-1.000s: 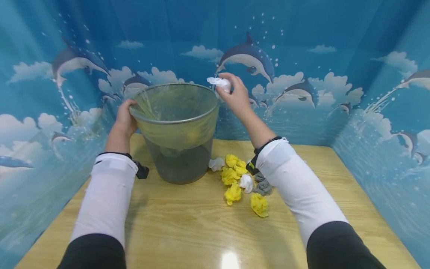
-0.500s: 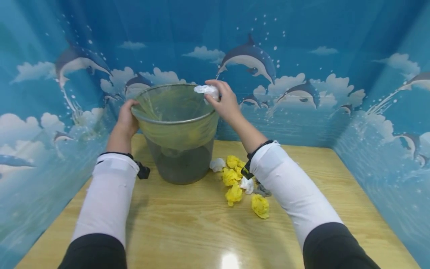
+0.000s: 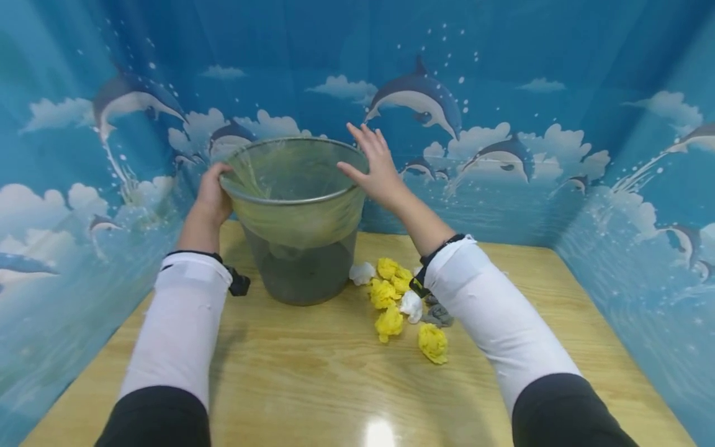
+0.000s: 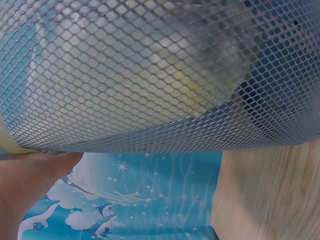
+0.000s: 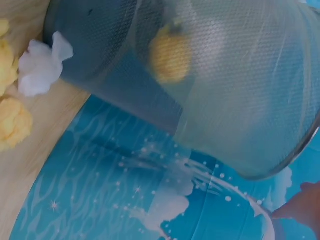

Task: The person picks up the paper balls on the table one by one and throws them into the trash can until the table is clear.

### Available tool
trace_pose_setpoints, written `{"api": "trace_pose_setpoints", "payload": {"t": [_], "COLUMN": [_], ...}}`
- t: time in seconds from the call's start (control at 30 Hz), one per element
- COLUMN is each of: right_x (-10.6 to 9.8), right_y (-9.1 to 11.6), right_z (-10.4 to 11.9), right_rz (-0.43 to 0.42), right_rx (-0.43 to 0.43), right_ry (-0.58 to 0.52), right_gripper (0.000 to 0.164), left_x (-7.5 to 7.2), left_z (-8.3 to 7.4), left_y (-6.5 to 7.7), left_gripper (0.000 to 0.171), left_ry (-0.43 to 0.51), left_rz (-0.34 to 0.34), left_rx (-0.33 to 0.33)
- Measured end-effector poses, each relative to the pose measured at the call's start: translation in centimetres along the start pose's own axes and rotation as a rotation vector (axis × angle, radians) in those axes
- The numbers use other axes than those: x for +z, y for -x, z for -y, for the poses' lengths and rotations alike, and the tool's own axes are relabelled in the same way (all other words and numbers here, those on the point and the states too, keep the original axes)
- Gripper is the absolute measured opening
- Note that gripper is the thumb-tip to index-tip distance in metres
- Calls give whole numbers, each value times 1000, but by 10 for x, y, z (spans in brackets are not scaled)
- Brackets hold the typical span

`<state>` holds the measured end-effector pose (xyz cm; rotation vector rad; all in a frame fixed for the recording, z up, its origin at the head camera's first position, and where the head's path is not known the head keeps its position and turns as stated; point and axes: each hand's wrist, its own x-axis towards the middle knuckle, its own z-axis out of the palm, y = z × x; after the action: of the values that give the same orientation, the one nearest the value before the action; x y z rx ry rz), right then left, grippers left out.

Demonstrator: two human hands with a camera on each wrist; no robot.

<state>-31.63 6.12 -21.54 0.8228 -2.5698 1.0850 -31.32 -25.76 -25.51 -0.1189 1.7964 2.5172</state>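
A mesh wastebasket [image 3: 304, 273] with a thin yellowish liner bag [image 3: 290, 220] over its rim stands on the wooden table. My left hand [image 3: 211, 195] holds its left side at the rim; some of the fingers are hidden behind it. In the left wrist view, that hand [image 4: 37, 175] lies against the mesh. By the right rim my right hand [image 3: 377, 167] has its fingers spread, with nothing in them. Through the mesh, the right wrist view shows a yellow paper ball [image 5: 170, 54] inside the bag.
Right of the basket lie several crumpled yellow paper balls [image 3: 382, 293], white ones [image 3: 411, 306] and grey ones [image 3: 438, 315]. A blue dolphin-print curtain [image 3: 503, 81] encloses the table [image 3: 313, 372] at the back and both sides.
The right hand has moved left to the basket's rim and let go of a white crumpled paper ball, which is now out of sight. The left hand stays at the rim.
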Motion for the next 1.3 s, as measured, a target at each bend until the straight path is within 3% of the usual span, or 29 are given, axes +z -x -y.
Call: {"api": "trace_pose_setpoints", "payload": {"t": [0.33, 0.77, 1.03, 1.3], "right_x": [-15, -34, -42, -41], "right_y": [10, 29, 48, 64], "right_z": [-22, -58, -86, -112], "right_rz": [21, 31, 93, 158], "right_rx": [104, 233, 317, 338], "right_ry": [56, 91, 150, 236], "right_gripper": [78, 79, 81, 83], "left_x": [6, 2, -1, 2], "left_z": [0, 0, 4, 0], "left_y": [-2, 0, 4, 0], "left_gripper": [79, 77, 69, 77], "left_ry": [-3, -6, -17, -26], "left_rz": [-55, -36, -15, -16], "left_rx": [2, 8, 44, 26]}}
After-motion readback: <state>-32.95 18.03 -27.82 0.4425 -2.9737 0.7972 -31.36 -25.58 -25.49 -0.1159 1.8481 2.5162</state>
